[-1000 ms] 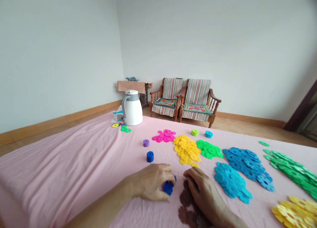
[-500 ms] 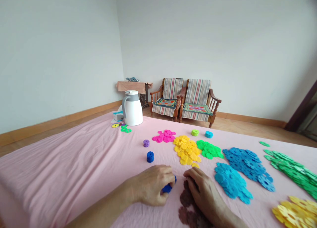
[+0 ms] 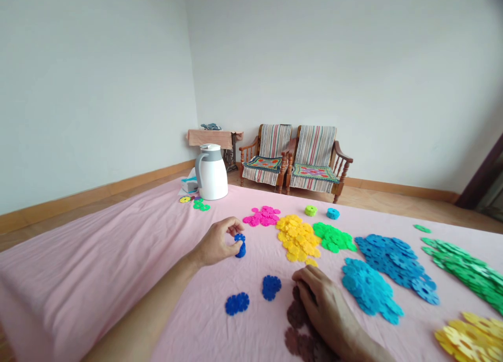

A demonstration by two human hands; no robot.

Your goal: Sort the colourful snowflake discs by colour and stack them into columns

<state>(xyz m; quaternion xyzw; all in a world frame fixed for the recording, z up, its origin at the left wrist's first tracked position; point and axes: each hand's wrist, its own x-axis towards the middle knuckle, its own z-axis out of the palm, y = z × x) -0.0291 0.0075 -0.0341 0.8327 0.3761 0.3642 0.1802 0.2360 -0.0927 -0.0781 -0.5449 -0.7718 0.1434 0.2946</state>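
Observation:
A dark blue flower-shaped disc (image 3: 239, 238) is pinched between thumb and fingers of my left hand (image 3: 218, 240), just above a short dark blue stack (image 3: 241, 251). Nearer me lie two small groups of dark blue discs, one at left (image 3: 237, 303) and one at right (image 3: 271, 287). My right hand (image 3: 324, 304) rests with curled fingers over the brown discs (image 3: 297, 315); whether it grips any is hidden. Beyond it sits a yellow pile (image 3: 297, 239).
Pink (image 3: 263, 219), green (image 3: 334, 238), light blue (image 3: 369, 288) and blue (image 3: 393, 260) piles spread across the pink cloth (image 3: 129, 257). A white jug (image 3: 212, 176) stands at the back. Lime (image 3: 310, 210) and teal (image 3: 332, 214) stacks are behind the piles.
My left hand has moved forward and left from beside my right hand to the dark blue stack, uncovering the two groups of blue discs. My right hand has stayed in place.

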